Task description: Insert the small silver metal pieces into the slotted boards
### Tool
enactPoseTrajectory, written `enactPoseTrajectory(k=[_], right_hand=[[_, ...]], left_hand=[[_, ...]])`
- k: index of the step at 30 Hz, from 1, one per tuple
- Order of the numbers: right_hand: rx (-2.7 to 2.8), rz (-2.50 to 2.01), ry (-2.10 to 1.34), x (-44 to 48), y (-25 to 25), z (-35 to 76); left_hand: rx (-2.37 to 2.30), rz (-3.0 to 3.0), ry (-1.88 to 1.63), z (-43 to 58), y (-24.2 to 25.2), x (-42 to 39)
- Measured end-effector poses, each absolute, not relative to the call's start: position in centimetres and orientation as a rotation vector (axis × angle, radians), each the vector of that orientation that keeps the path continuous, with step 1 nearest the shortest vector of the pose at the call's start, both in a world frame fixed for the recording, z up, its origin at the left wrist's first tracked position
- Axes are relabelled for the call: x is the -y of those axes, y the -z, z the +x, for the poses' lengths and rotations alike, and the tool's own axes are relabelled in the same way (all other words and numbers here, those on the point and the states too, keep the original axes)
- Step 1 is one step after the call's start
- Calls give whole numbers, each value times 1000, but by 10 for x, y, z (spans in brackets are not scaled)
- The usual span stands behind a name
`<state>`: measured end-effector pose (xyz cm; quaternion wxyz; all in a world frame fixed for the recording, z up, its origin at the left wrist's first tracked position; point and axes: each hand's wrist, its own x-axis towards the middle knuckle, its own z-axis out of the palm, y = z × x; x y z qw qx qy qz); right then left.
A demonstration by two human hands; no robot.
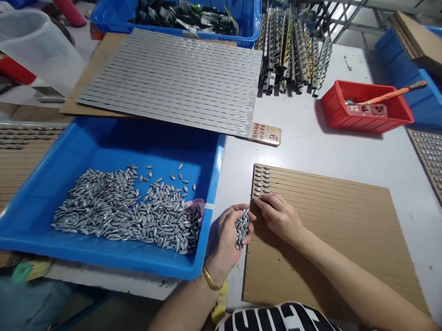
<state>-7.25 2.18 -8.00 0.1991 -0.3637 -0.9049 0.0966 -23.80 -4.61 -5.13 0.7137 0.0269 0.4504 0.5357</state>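
A heap of small silver-grey pieces [241, 230], oval with pointed ends, lies in the cupped palm of my left hand [227, 239]. This hand is between the blue tray and the cardboard. My right hand [282, 219] rests over the upper left of the grooved cardboard board [327, 238]. Its fingers are pinched together at the left edge, just below two short columns of similar oval pieces [262, 179]. Whatever is under those fingertips is hidden. Many loose oval pieces [120, 205] fill the bottom of the blue tray [92, 257] at left.
A slotted grey sheet [173, 78] overlaps the tray's back edge. Behind it are a blue bin [249, 20] of dark packets and several studded strips [295, 47]. A red box [362, 120] holding an orange-handled tool [392, 93] stands at back right. Another filled board [439, 160] lies at far right.
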Motion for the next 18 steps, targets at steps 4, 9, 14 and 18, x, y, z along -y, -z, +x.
enactPoseTrajectory(k=[4, 9, 14, 18], right_hand=[[2308, -1071, -644, -18, 55, -83], [2025, -1195, -1420, -17, 28, -98], [1443, -1145, -1962, -14, 31, -105], [1367, -1144, -1789, -3, 35, -101]], left_hand=[[-1017, 98, -1181, -237, 48, 48], [-1070, 114, -1139, -237, 45, 49], [-1026, 184, -1138, -236, 45, 49], [-1006, 179, -1106, -236, 47, 49]])
